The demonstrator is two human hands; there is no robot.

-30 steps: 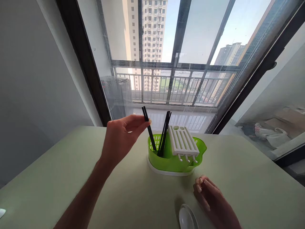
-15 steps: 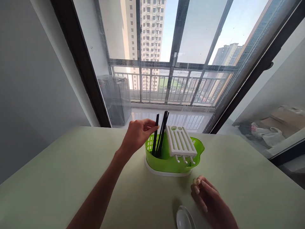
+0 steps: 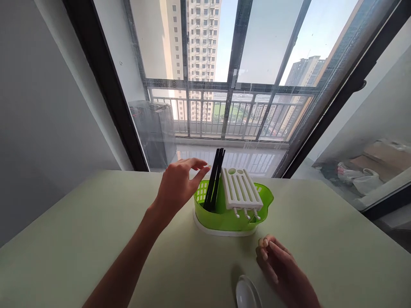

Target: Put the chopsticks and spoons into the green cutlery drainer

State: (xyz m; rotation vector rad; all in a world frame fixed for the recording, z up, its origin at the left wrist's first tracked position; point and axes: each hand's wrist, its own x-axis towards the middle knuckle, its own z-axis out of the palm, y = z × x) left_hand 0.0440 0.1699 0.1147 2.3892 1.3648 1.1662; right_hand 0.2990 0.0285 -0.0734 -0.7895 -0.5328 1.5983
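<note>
My left hand (image 3: 181, 184) hovers at the left of a green plastic utensil holder (image 3: 221, 222), its thumb and index finger apart with nothing between them. Just right of those fingertips, several black chopsticks (image 3: 214, 179) lean together in the holder's left section. A white slotted rack (image 3: 242, 190) with hooks on its front covers the middle of the holder. Low on the right, my right hand (image 3: 282, 269) rests by the table with its fingers curled in and fingertips together; I see nothing in it. Beside it lie white, spoon-like pieces (image 3: 246, 293), cut off by the bottom edge.
The holder stands on a white base (image 3: 224, 233) on a pale green table (image 3: 154, 273). Behind the table's far edge is a glass door with a dark frame (image 3: 112, 98). Beyond it, a dark cabinet-like box (image 3: 154, 137) stands at the left, with bags (image 3: 366, 182) at the right.
My left hand has let go of the chopsticks and drawn slightly left. They now lean against the other chopsticks in the holder. My right hand has stayed almost still.
</note>
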